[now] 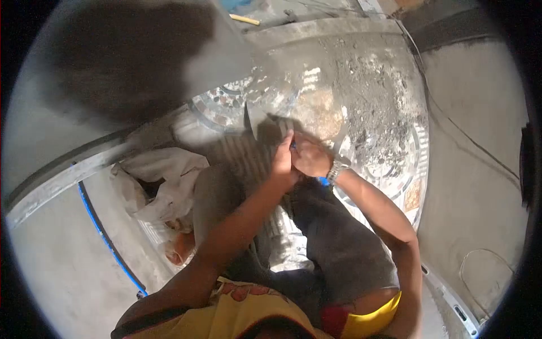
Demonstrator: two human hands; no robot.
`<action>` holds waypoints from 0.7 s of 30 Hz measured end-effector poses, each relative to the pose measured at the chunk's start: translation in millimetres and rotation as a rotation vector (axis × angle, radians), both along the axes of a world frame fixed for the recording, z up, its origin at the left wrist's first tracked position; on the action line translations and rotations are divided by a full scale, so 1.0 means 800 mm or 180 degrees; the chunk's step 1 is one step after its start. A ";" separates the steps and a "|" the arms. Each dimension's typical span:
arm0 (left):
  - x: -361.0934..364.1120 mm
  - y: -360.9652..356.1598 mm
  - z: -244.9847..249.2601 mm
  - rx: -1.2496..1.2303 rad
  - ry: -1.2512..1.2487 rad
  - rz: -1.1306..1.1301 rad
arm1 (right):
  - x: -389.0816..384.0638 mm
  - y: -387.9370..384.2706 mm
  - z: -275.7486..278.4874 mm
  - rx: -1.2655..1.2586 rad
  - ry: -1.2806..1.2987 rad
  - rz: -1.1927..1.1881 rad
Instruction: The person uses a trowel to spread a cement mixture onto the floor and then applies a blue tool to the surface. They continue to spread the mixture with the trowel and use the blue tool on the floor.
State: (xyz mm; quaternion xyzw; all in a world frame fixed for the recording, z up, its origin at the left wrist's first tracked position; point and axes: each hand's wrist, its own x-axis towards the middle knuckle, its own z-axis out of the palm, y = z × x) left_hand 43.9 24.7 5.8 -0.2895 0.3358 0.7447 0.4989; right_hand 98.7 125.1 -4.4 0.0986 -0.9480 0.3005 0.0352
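Note:
My left hand and my right hand, with a metal watch at its wrist, are closed together ahead of my knees. A speck of blue shows between the fingers. Just beyond them a flat, pointed grey blade sticks out, like that of a trowel; its handle is mostly hidden by the hands. Below sits a patterned tile floor smeared with grey mortar. Another bit of blue shows under the right wrist.
A crumpled whitish sack lies at left, near a blue hose. A spirit level rests at lower right. A cable runs along the right wall. A large dark blurred shape fills the upper left. A yellow stick lies far off.

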 end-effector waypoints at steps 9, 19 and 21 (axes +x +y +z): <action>-0.007 0.016 -0.025 -0.0675 0.1121 -0.0255 | -0.038 0.023 0.087 -0.1258 -0.2485 -0.0119; -0.015 0.043 0.005 -0.1413 0.1294 -0.0424 | -0.034 0.024 0.051 -0.0742 -0.1505 -0.0604; 0.003 0.026 -0.047 -0.1677 0.1730 0.0319 | -0.042 0.036 0.040 -0.0348 -0.1463 -0.0439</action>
